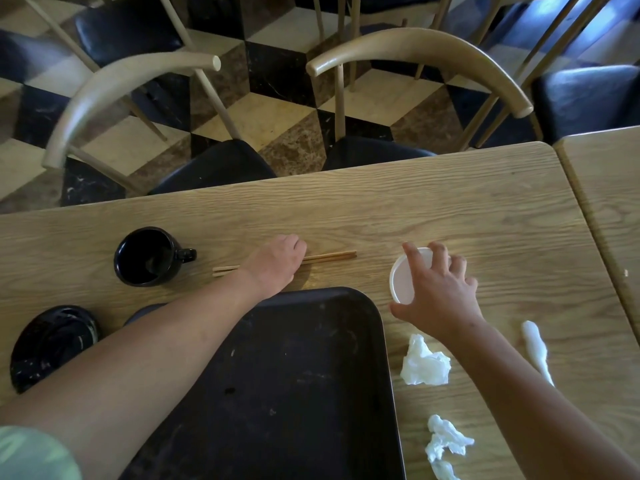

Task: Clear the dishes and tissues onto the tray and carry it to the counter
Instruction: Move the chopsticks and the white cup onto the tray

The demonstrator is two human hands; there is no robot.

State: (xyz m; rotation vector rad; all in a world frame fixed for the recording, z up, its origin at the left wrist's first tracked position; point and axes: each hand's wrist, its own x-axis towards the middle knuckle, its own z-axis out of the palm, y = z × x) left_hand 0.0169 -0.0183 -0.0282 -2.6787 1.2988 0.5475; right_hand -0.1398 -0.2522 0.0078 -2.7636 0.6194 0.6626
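A black tray (311, 393) lies on the wooden table in front of me with nothing on it. My left hand (275, 263) rests over a pair of wooden chopsticks (332, 256) just beyond the tray, fingers curled down onto them. My right hand (438, 292) is spread over a small white cup (403, 280) to the right of the tray, fingers touching its rim. A black mug (147, 256) stands at the left, and a black saucer (52, 344) lies nearer me. Crumpled white tissues lie to the right of the tray: one (424, 363), another (445, 445), and a twisted one (536, 348).
Two wooden chairs with black seats (221, 164) (374, 152) are pushed in at the table's far edge (346, 174). A second table (609, 202) abuts on the right. Beyond is a checkered floor with more chairs.
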